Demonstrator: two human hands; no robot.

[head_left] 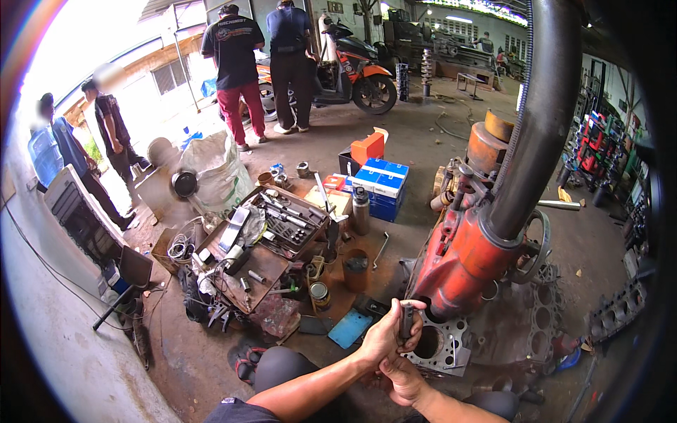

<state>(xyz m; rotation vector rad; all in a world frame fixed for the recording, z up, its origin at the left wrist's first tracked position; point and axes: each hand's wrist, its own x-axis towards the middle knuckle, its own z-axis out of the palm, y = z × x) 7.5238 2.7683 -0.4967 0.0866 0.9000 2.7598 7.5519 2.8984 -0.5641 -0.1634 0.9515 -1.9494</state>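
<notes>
My left hand (pixel 384 337) is wrapped round a short dark metal cylinder (pixel 407 321), held upright with its top end showing above the fingers. Just below it, my right hand (pixel 403 381) is closed, its thumb close to the left wrist; what lies inside its fingers is hidden. Both hands are over the near left edge of an engine block's flat top face (pixel 457 342), which has a large round bore (pixel 429 342). Behind them, a red machine head (pixel 462 264) on a thick dark column (pixel 539 120) leans over the block.
To the left are an open tool case (pixel 293 222), a rusty metal tray (pixel 257 278), a tin can (pixel 319 295) and a blue flat panel (pixel 350 328). Blue-and-white boxes (pixel 381 187) stand farther back. Several people stand near an orange motorbike (pixel 352 70).
</notes>
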